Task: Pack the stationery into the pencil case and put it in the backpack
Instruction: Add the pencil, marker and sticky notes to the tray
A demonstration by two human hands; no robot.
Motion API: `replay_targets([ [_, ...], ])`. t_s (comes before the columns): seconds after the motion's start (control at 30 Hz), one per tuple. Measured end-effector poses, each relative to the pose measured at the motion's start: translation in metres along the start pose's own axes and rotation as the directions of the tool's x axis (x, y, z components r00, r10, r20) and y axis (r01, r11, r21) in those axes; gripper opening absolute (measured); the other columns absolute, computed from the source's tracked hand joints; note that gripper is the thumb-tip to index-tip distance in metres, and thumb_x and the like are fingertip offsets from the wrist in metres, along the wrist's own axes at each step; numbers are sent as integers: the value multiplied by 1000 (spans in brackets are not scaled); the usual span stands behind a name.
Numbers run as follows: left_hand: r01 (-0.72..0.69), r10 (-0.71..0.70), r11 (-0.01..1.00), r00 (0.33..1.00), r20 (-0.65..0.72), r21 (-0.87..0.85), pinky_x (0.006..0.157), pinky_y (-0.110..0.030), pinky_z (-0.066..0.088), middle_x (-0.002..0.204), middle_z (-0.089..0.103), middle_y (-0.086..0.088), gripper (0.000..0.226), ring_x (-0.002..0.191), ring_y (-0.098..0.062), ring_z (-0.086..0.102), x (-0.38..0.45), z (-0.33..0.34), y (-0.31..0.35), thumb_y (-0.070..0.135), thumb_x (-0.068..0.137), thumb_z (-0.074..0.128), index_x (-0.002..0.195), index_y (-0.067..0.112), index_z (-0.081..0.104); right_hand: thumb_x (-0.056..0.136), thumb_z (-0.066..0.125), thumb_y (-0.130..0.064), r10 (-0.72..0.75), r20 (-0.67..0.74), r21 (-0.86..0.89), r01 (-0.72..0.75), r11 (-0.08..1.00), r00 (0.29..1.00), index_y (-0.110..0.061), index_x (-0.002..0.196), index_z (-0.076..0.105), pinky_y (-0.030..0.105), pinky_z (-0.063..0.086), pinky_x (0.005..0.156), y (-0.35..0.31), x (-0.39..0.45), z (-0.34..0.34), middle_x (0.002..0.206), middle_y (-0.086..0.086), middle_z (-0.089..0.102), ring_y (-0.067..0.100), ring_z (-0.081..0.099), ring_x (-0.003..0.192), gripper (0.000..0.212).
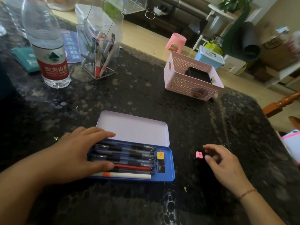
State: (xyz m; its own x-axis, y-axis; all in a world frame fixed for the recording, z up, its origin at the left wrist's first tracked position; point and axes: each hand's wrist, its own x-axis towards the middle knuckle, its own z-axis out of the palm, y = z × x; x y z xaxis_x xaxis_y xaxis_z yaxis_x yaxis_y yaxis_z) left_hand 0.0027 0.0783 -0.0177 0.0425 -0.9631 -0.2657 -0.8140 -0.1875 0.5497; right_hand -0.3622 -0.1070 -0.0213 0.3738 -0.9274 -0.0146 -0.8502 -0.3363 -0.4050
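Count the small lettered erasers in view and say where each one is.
2. The yellow eraser marked B lies in the pencil case, at the pens' tips. The pink eraser marked A sits on the table beside the right hand. More may be hidden.

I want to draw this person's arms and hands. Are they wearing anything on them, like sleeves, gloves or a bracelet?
No gloves and no sleeves show: both forearms are bare right to the picture's edge. The left hand has nothing on it that I can see. The right hand has a thin reddish-orange string bracelet around its wrist. No rings or watch are visible.
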Motion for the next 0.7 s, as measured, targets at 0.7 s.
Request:
replay_targets([
  [0.7,-22,22,1000,998,52,2,102,-26,19,123,13,48,94,115,8,16,-4,-2,10,79,48,67,123,70,11,79,63,-38,-512,118,-15,517,856,851,-33,89,70,19,55,78,-96,-38,32,103,-20,64,-1,61,91,13],
])
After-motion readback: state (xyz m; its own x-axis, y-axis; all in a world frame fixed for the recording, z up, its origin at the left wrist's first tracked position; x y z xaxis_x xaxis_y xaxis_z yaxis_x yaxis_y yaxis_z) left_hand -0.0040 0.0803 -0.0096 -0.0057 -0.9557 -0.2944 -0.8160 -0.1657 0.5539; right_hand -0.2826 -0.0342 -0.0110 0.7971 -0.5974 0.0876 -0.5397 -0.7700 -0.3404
